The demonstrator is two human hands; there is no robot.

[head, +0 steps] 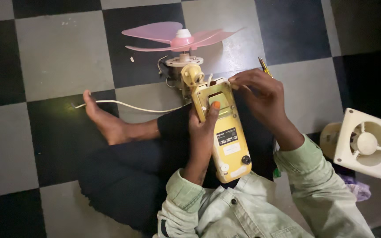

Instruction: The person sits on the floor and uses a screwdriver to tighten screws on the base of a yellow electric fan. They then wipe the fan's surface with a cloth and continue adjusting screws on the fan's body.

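fan base (pixel 228 141) on lap | left hand (pixel 201 132) fingers grasp its side | right hand (pixel 261 94) fingers pinch top edge

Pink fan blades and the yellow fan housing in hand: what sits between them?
In the head view, a cream motor hub and neck joint link the pink fan blades to the yellow housing.

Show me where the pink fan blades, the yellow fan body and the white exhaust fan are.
pink fan blades (pixel 155 31): head view, on the left blade.
yellow fan body (pixel 232 150): head view, on its flat back below the label.
white exhaust fan (pixel 367 143): head view, on the round centre hub.
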